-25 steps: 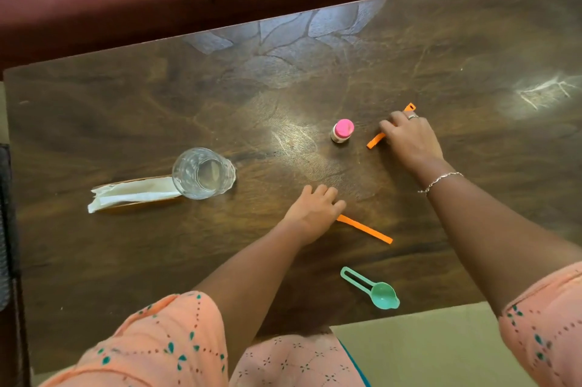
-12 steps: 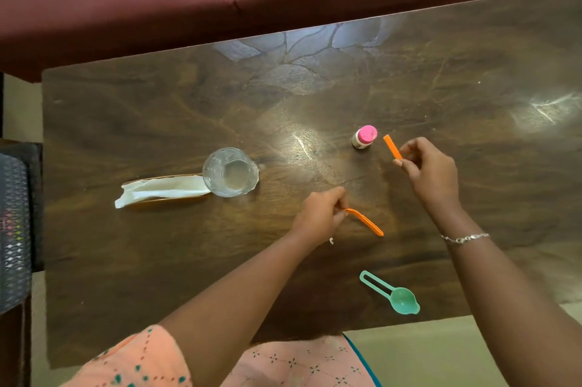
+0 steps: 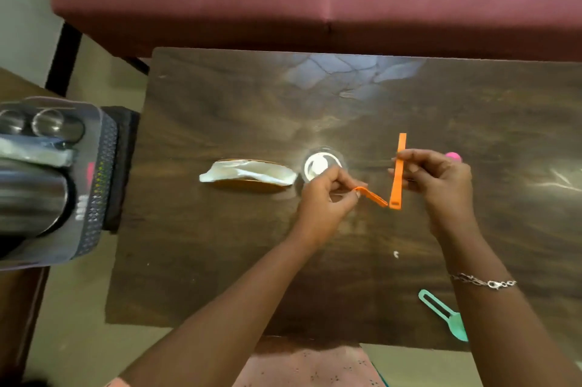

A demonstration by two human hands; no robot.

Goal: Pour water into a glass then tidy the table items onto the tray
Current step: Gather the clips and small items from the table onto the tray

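Just off the left edge of the glossy dark wooden table (image 3: 220, 260) sits a grey lattice-rimmed tray (image 3: 94, 185) holding blurred shiny steel vessels (image 3: 28, 197). A crumpled white paper napkin (image 3: 248, 173) lies left of mid-table, just beside a round clear glass (image 3: 319, 163). Above mid-table, the left hand (image 3: 324, 200) pinches a bent flat orange plastic strip (image 3: 371, 196). The right hand (image 3: 441, 185) pinches a straight flat orange plastic strip (image 3: 397, 178), and the strips' lower ends nearly meet. A round pink cap (image 3: 453, 156) peeks from behind the right hand. A teal plastic scoop (image 3: 441, 311) lies near the near edge. Open wood spans the far edge and near left corner.
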